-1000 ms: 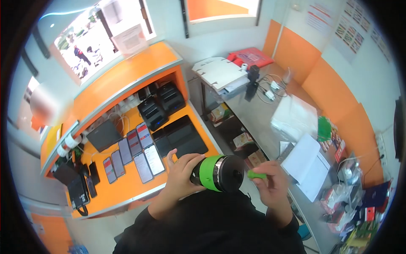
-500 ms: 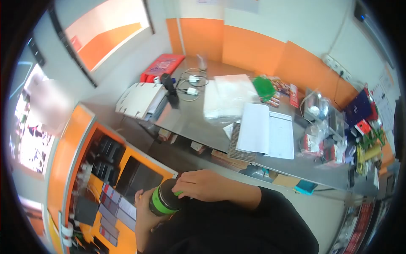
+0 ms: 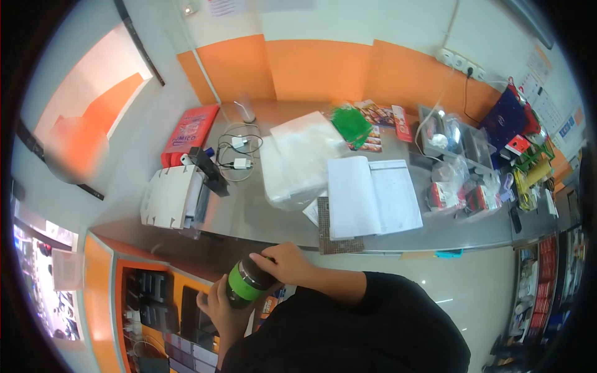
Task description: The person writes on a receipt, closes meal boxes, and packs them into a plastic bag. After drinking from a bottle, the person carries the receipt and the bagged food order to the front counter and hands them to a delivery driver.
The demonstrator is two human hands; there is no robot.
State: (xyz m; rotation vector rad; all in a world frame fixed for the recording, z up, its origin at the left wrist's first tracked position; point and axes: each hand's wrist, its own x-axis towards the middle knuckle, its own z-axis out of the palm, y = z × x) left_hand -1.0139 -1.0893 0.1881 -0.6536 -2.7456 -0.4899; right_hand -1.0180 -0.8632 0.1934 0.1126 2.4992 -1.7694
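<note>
Between my hands is a dark travel tumbler (image 3: 247, 285) with a bright green band, tilted and held in front of my body. My left hand (image 3: 222, 309) wraps round its lower side, the fingertips partly hidden behind it. Over its dark upper end, my right hand (image 3: 287, 266) is closed, with the thumb laid along the lid rim. The palm side of the right hand is out of sight. Past the tumbler stands a metal-topped desk (image 3: 239, 214), with an open notebook (image 3: 351, 198) lying on it.
Plastic sheets (image 3: 295, 155), a green bag (image 3: 351, 126), white chargers (image 3: 240, 163), a red bag (image 3: 189, 133) and white file binders (image 3: 168, 198) lie on the desk. Plastic bins (image 3: 441, 133) stand at its right. An orange counter (image 3: 102, 261) is at left; a stocked shelf (image 3: 535, 286) is at right.
The view has swung left-to-right, bringing the desk more square ahead. The tumbler has tipped, showing more of its green band, and my right hand has shifted round its top.
</note>
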